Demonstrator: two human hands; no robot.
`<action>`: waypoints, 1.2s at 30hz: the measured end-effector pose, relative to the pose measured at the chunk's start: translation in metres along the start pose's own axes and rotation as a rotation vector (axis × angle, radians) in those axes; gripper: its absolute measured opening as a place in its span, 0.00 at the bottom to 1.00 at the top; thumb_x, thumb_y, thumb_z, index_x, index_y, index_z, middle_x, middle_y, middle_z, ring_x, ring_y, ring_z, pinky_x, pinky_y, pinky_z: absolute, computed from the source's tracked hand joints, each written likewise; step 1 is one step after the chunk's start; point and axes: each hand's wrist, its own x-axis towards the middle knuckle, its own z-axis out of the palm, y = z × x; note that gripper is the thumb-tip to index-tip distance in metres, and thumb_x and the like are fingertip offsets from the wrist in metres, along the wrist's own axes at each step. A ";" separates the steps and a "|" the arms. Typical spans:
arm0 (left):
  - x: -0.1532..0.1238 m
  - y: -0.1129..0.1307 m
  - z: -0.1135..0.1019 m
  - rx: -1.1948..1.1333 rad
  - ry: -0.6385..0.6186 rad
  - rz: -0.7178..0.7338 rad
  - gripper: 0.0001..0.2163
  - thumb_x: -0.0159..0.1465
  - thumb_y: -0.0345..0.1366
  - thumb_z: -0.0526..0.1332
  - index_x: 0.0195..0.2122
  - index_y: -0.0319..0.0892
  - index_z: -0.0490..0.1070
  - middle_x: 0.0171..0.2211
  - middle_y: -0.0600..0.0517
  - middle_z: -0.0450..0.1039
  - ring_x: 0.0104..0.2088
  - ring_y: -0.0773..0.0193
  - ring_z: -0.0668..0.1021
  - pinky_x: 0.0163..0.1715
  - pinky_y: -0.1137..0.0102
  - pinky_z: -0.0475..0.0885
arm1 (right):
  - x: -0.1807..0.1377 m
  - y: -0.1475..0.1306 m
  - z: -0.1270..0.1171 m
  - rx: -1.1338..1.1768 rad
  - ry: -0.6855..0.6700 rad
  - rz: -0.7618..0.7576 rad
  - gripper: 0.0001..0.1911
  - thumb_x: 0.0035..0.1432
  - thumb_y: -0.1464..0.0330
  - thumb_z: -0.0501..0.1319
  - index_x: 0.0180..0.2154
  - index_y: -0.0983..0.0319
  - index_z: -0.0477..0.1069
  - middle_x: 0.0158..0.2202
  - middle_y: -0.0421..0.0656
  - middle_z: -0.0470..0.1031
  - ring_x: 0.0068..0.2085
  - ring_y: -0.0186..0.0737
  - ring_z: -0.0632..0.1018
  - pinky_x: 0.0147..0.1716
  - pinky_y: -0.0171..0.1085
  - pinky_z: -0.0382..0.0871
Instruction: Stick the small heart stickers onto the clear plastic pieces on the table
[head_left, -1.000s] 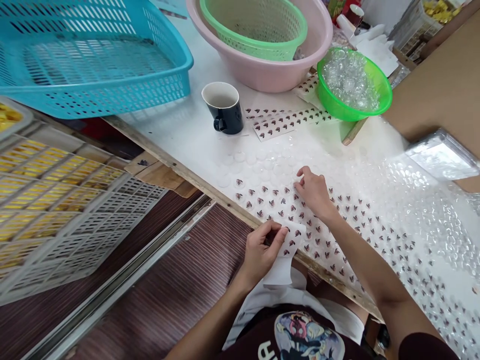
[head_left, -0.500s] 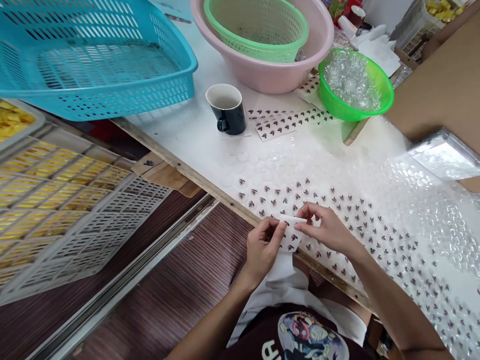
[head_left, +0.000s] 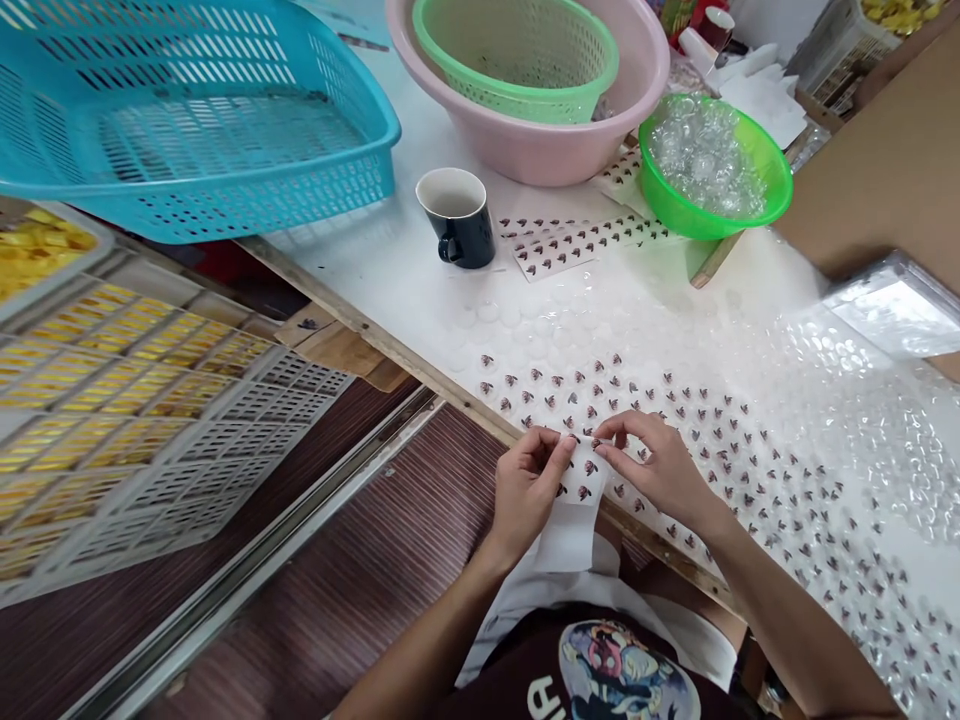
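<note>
"Hands: what've they got?"

"Left hand [head_left: 531,490] pinches the sticker sheet [head_left: 579,498] between thumb and curled fingers at its upper left. Right hand [head_left: 654,462] has thumb and forefinger nearly meeting at the upper right edge; too small to tell whether they grip a sticker, the paper or nothing."

"Sheet location?"

"Between the hands, over the near edge of the tabletop [head_left: 360,270], lower part hanging above the lap."

"Progress?"

"Partway, I'd judge. Many printed discs [head_left: 550,400] lie in front and off to the right. Plain clear discs [head_left: 540,325] sit beyond them, seemingly undone. Few prints show on the held sheet; spare sheets [head_left: 559,260] lie beside the mug [head_left: 465,235]."

"Orientation?"

"Long axis runs from the fingertips down toward the body, leaning slightly. Printed face up toward the wearer, blank end pointing at the lap."
</note>
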 end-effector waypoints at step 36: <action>0.001 0.001 -0.002 0.196 -0.049 0.241 0.09 0.66 0.35 0.61 0.28 0.40 0.69 0.22 0.57 0.67 0.23 0.71 0.67 0.24 0.76 0.62 | 0.121 0.047 0.003 -0.358 0.245 0.131 0.20 0.54 0.78 0.54 0.49 0.59 0.59 0.30 0.36 0.72 0.31 0.39 0.74 0.47 0.45 0.61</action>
